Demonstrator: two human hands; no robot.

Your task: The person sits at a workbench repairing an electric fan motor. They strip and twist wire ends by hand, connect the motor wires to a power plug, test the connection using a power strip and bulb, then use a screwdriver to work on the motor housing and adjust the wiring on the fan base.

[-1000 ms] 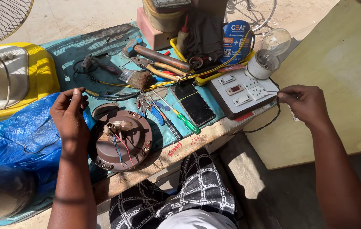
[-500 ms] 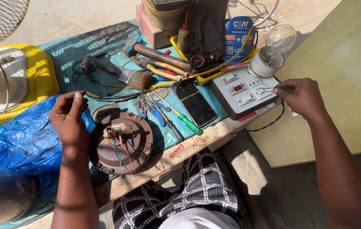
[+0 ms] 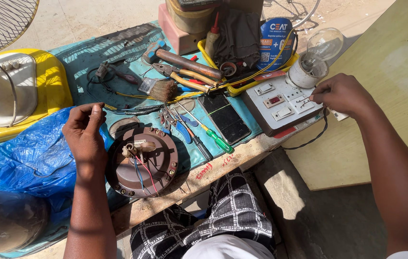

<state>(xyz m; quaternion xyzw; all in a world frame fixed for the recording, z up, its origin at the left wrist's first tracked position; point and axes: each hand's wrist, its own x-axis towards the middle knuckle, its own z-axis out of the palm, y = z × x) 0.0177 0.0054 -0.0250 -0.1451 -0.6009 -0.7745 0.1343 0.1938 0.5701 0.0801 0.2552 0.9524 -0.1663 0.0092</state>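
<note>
- I see the right hand (image 3: 340, 93) at the near right corner of the white switch board (image 3: 280, 103), fingertips pinched on bare wire ends that lie against one of its sockets — closed on the wires, though I cannot tell whether they are seated in the holes.
- The left hand (image 3: 85, 132) rests at the upper left rim of the brown fan motor (image 3: 141, 160), fingers curled as if pinching something thin; what it grips, if anything, is too small for me to make out.
- The motor lies flat on the teal-covered bench (image 3: 77, 52), its red, blue and black leads loose on top and its housing still off — so I judge the motor opened and wiring exposed, with reassembly all left.
- A clear bulb (image 3: 323, 45) stands in a holder on the board's far corner, and I judge it unlit — the hook-up looks in progress, not finished.
- Between the hands lie a green-handled screwdriver (image 3: 216, 139), a dark phone (image 3: 225, 117), pliers (image 3: 184, 74) and a brush (image 3: 158, 88), all untouched.
- A black cable (image 3: 309, 141) droops off the board's near edge.
</note>
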